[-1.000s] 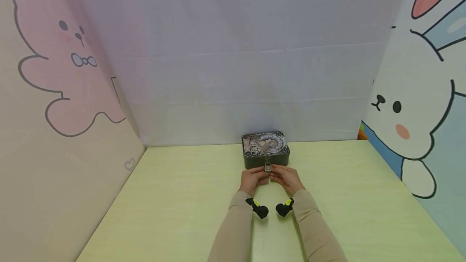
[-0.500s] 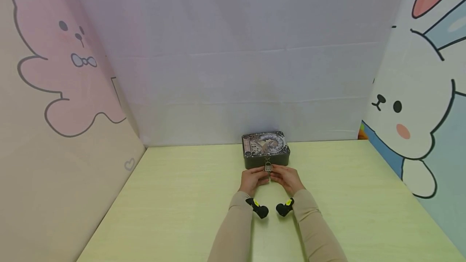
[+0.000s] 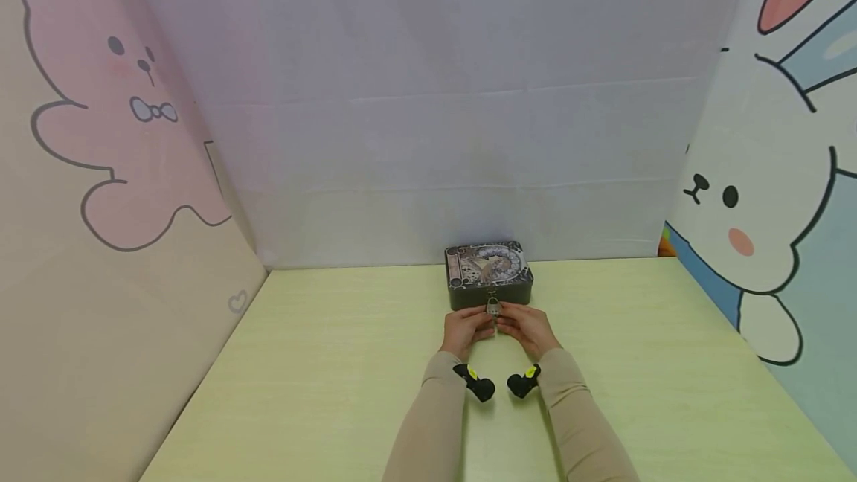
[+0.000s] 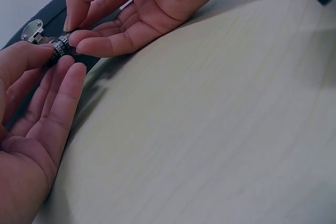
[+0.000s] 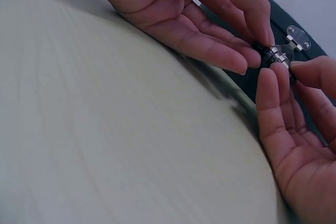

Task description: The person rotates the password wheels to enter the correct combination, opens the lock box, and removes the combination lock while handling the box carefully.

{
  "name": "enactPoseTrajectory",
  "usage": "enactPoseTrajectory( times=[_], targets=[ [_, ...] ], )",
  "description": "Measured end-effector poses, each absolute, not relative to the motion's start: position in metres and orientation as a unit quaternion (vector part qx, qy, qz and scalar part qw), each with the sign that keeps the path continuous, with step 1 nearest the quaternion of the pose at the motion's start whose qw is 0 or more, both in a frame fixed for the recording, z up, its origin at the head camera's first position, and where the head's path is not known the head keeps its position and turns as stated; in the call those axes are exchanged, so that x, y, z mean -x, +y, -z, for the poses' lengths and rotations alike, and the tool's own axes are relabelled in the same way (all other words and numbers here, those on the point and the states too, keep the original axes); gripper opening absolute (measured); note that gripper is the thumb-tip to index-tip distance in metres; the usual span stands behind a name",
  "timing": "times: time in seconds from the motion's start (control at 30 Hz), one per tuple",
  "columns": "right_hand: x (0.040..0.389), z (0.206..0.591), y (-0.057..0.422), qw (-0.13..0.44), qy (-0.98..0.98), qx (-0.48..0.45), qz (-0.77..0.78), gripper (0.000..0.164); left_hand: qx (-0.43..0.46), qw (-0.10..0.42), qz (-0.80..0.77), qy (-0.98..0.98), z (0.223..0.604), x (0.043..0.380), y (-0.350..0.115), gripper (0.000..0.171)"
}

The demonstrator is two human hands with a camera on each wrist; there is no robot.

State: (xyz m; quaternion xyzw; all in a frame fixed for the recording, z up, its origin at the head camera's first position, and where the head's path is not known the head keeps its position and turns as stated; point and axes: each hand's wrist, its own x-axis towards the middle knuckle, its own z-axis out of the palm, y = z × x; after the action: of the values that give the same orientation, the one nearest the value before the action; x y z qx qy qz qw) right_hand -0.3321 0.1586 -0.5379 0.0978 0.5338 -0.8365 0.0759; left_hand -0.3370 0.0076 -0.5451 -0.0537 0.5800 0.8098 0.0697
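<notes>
In the head view, the left hand (image 3: 463,332) and the right hand (image 3: 530,329) meet in front of the person with a narrow gap between their fingertips, and in that gap both pinch a small metal padlock (image 3: 493,309), one hand at each side. Directly beyond the fingertips sits a closed, dark box (image 3: 489,266) with a picture on its lid, its front just ahead of the padlock. Behind the hands run two beige sleeves (image 3: 428,426), and at the inner side of each wrist juts a black device (image 3: 480,387) with a yellow mark. A pale yellow-green table (image 3: 335,370) spreads beneath and around the hands; past the box hangs a white cloth (image 3: 428,117), with a pink cartoon figure (image 3: 114,117) far to the left of the left hand and a white rabbit (image 3: 756,236) far to the right of the right hand. In the left wrist view, the left hand's thumb presses the near end of the padlock, other fingers curve below it, and the right hand's fingertips hold the opposite end; between them show number wheels (image 4: 61,45), too small to read. A silvery latch (image 4: 32,31) lies just past the left thumb. In the right wrist view, the right hand's thumb and fingers close narrowly about one end of the padlock, the left hand's about the other, with the latch on the box front just beyond both.
</notes>
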Motion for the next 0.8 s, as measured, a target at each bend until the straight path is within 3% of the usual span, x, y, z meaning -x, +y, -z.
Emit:
enactPoseTrajectory(
  times=[0.4, 0.8],
  targets=[
    [0.3324, 0.5365, 0.1579, 0.077, 0.538, -0.105, 0.833, 0.045, 0.061, 0.067, -0.81, 0.579, 0.545, 0.3376, 0.0078, 0.024],
    [0.3317, 0.5386, 0.1589, 0.082, 0.53, -0.086, 0.839, 0.046, 0.046, 0.09, -0.811, 0.577, 0.5426, 0.3346, 0.0034, 0.033]
  ],
)
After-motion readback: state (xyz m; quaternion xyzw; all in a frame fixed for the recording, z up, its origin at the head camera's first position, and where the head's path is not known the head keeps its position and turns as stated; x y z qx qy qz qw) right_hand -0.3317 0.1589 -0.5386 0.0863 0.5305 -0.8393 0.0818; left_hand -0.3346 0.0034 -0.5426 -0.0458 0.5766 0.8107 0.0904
